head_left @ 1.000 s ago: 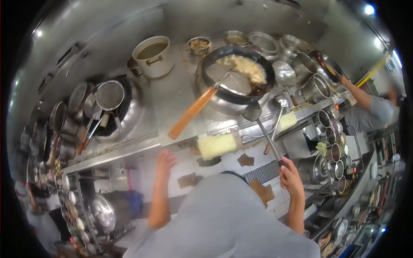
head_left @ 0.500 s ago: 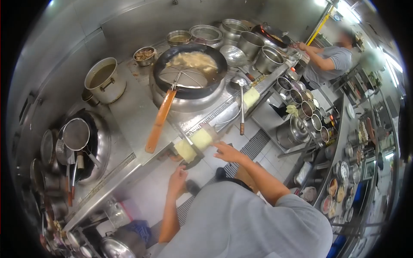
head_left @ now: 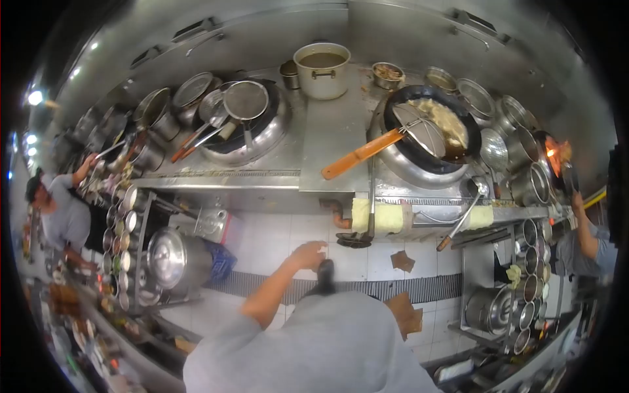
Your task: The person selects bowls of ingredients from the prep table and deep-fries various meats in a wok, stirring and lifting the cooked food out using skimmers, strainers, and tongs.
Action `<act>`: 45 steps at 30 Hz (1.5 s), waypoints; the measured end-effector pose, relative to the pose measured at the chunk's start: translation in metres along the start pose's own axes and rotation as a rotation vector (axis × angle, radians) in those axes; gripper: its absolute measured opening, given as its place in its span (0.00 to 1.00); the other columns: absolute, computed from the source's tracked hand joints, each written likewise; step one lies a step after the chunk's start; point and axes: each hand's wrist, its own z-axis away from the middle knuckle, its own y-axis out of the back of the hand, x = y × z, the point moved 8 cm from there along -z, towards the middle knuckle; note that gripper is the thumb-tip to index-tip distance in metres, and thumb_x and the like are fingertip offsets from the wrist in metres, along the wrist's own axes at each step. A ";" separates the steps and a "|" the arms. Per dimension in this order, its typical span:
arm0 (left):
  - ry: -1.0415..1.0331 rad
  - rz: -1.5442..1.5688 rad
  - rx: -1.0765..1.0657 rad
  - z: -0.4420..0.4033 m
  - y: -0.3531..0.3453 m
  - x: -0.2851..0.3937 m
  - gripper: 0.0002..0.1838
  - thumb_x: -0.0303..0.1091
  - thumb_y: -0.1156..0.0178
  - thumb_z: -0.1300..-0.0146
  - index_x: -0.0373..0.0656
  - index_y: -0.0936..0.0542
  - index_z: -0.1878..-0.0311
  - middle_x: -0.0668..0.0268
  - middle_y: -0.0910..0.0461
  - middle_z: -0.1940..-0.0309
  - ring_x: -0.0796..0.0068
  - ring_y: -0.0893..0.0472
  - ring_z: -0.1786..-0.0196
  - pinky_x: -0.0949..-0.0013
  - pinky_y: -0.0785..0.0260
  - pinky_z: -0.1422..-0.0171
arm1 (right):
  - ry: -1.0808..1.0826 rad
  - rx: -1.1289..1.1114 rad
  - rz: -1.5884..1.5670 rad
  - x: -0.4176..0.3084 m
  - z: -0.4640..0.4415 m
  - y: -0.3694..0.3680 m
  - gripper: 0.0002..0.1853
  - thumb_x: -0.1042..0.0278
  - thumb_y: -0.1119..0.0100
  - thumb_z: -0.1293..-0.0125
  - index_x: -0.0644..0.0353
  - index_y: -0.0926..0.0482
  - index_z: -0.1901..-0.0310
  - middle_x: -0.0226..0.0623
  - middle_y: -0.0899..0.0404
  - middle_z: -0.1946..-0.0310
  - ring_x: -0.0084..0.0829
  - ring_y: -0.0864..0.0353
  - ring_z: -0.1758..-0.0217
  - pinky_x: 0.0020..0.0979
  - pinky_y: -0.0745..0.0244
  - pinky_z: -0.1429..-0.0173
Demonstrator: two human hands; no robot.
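My left hand [head_left: 308,255] is over the tiled floor in front of the stove, its fingers curled together; a small pale spot shows at the fingertips, too small to name. My right hand is out of view. Above and to the right, a wok [head_left: 468,147] holds pale food in dark liquid. A wire strainer [head_left: 426,136] with a wooden handle rests across its left rim. A long-handled tool [head_left: 371,206] lies over the counter edge across a yellow cloth [head_left: 390,216]. Another ladle [head_left: 464,219] leans over the edge further right.
A second wok [head_left: 272,141] with sieves stands at left, a tall pot [head_left: 321,72] at the back. Lidded pots [head_left: 167,259] [head_left: 488,308] stand on low racks. One person [head_left: 65,213] works at far left, another [head_left: 586,242] at far right beside a flaming wok [head_left: 557,154].
The view has swung right, then left. My right hand held a ladle one second ago, had let it go by half a second ago, and has now left view. A long-handled tool now lies over the yellow cloth.
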 end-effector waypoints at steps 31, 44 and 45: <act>0.087 1.478 0.680 -0.059 0.328 -0.069 0.16 0.38 0.52 0.26 0.41 0.30 0.42 0.78 0.43 0.80 0.86 0.41 0.80 0.79 0.43 0.77 | 0.328 0.299 -0.983 -0.433 -0.050 0.244 0.39 0.64 0.39 0.36 0.48 0.51 0.29 0.34 0.27 0.64 0.30 0.25 0.71 0.42 0.22 0.67; -0.141 1.232 0.647 -0.062 0.265 0.186 0.17 0.42 0.49 0.28 0.42 0.30 0.43 0.79 0.43 0.84 0.87 0.43 0.83 0.80 0.46 0.80 | 0.535 0.729 -0.020 -0.461 -0.015 0.315 0.26 0.64 0.46 0.31 0.56 0.38 0.34 0.43 0.26 0.57 0.33 0.22 0.63 0.36 0.24 0.64; -0.157 1.228 0.653 -0.070 0.252 0.216 0.17 0.42 0.49 0.28 0.42 0.30 0.43 0.79 0.43 0.84 0.87 0.43 0.83 0.80 0.46 0.80 | 0.738 1.176 0.336 -0.503 0.043 0.323 0.25 0.62 0.45 0.32 0.59 0.34 0.36 0.45 0.25 0.52 0.35 0.21 0.54 0.37 0.22 0.53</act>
